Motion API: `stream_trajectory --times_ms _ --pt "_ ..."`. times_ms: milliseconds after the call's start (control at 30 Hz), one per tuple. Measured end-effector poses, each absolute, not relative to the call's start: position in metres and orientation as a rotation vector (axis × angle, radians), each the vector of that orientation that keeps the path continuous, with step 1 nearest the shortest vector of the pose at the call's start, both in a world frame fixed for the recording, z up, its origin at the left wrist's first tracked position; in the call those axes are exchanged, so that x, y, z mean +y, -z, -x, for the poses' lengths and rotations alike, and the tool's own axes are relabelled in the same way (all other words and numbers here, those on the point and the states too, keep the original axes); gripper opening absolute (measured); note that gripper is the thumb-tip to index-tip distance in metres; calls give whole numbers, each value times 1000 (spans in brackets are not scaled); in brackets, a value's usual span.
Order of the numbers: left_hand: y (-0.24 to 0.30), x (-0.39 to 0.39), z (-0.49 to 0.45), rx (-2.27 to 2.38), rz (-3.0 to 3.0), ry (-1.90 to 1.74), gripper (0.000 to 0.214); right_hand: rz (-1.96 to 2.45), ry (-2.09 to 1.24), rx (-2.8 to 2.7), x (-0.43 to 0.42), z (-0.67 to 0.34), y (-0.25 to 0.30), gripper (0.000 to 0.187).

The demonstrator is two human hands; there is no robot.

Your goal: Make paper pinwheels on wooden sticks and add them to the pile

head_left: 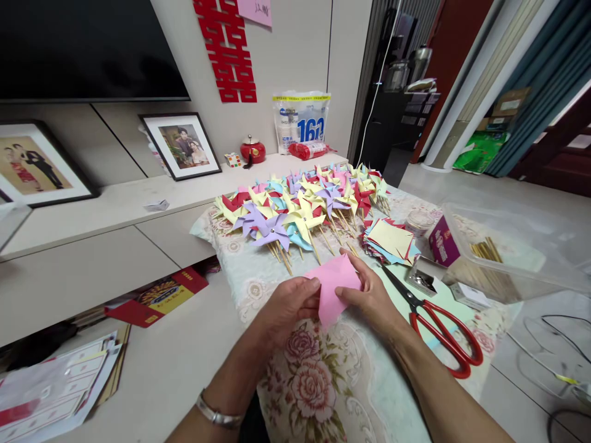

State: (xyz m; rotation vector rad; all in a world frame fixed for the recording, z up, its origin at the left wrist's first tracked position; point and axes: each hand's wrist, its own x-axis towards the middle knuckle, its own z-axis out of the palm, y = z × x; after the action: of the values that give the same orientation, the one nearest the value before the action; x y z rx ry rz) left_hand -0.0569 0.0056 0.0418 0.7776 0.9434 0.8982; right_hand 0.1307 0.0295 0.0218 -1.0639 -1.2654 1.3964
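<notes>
Between my two hands is a pink sheet of paper, partly folded or bent, held above the flowered tablecloth. My left hand pinches its left edge between thumb and fingers. On the other side, my right hand grips the sheet, thumb in front and fingers behind. Beyond the hands lie many paper pinwheels on wooden sticks, in yellow, purple, red and blue. A stack of cut paper squares sits just past my right hand. Red-handled scissors rest beside my right forearm, blades pointing away.
Right of the paper stack stand a small box of metal pins, a white box and a clear plastic bin with wooden sticks. A low cabinet along the wall carries framed photos. Cables lie at the right.
</notes>
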Motion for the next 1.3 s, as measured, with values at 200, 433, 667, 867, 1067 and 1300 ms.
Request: stream_trajectory --times_ms 200,433,667,867,1067,1300 --pt "-33 -6 26 995 -663 -1096 37 1081 -1309 -1306 29 -128 -19 86" --pt "-29 -7 19 1129 -692 -1160 31 1046 -1351 -1305 30 -125 -19 78" --pt "-28 -3 30 1249 -844 -1147 22 945 -1572 -1269 29 -136 -24 60" --pt "-39 -4 48 1290 -1341 -752 8 912 -1633 -1214 32 -147 -28 41" --pt "-42 -6 50 1232 -1528 -523 11 957 -1748 -1441 29 -142 -28 34" --pt "-43 -5 44 1194 -1554 -496 11 1046 -1773 -1356 30 -142 -26 32"
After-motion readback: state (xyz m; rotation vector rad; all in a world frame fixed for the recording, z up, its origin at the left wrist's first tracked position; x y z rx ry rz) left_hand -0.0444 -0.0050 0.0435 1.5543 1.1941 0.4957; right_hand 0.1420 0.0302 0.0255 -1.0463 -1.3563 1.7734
